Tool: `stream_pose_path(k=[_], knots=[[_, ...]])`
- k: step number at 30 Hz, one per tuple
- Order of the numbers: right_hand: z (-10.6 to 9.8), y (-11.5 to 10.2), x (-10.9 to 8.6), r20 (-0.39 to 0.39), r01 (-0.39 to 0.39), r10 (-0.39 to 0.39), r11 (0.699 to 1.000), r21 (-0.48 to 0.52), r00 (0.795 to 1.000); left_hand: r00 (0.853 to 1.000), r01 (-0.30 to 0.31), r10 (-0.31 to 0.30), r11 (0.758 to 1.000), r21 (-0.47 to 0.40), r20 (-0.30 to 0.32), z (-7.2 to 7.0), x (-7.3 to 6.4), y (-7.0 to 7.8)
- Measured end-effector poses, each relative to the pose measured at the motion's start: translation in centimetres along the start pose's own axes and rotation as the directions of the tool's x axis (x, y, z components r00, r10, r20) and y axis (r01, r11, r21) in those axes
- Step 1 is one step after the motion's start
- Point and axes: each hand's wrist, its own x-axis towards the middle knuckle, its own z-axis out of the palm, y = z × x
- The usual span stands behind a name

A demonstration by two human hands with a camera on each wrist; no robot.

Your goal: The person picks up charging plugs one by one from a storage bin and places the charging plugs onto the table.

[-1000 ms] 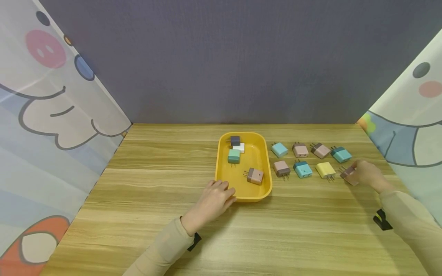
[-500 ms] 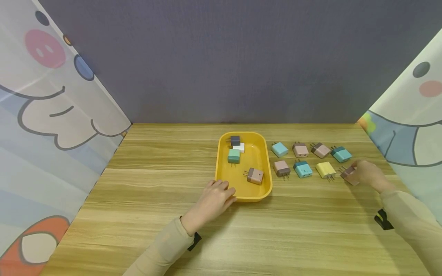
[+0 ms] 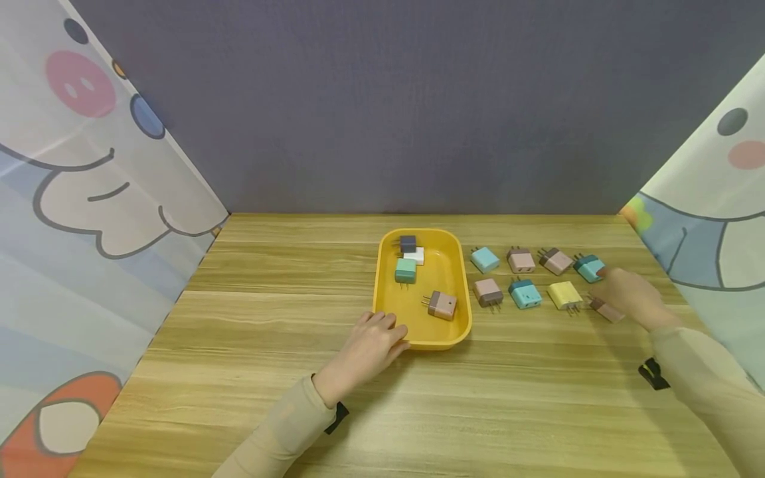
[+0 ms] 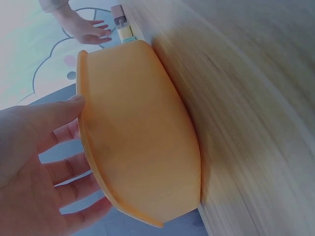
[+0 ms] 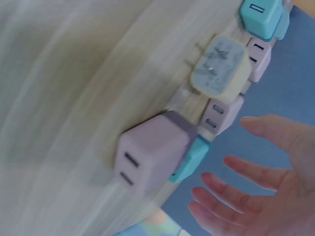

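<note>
My left hand (image 3: 366,352) holds the near-left rim of a yellow plastic tray (image 3: 439,344), thumb at the outer edge and fingers over the inside, as the left wrist view shows. Inside the tray lie several USB wall chargers, among them a green charger (image 3: 405,270) and a pink-brown charger (image 3: 442,304). At the right, my right hand (image 3: 633,299) hovers over a pink-brown charger (image 5: 152,147), partly hidden by it in the head view. Its fingers (image 5: 246,169) are spread with nothing between them. Beyond the fingertips lies a teal charger (image 3: 588,267).
Right of the tray, several chargers lie in two rows, including a yellow charger (image 3: 564,295), a blue charger (image 3: 524,293) and a light-blue charger (image 3: 485,259). The wooden table (image 3: 269,299) ends at a grey back panel (image 3: 418,119), with cartoon-print curtains (image 3: 78,199) either side.
My right hand has let go of the pink-brown charger and lifted slightly away toward the teal one; that charger stays on the table. My left hand and the tray have not moved.
</note>
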Motion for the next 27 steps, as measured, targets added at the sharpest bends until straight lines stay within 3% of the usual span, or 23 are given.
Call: stream_pose_path(k=[12, 27], knots=[[-0.6, -4.6, -0.3, -0.091, 0.129, -0.13, 0.992, -0.014, 0.987, 1.0, 0.0, 0.0, 1.0, 0.008, -0.002, 0.0, 0.0, 0.1], [-0.7, -9.4, 0.7, -0.146, 0.283, -0.289, 0.957, -0.063, 0.946, 1.0, -0.004, 0.004, 1.0, 0.001, -0.016, 0.0, 0.0, 0.1]])
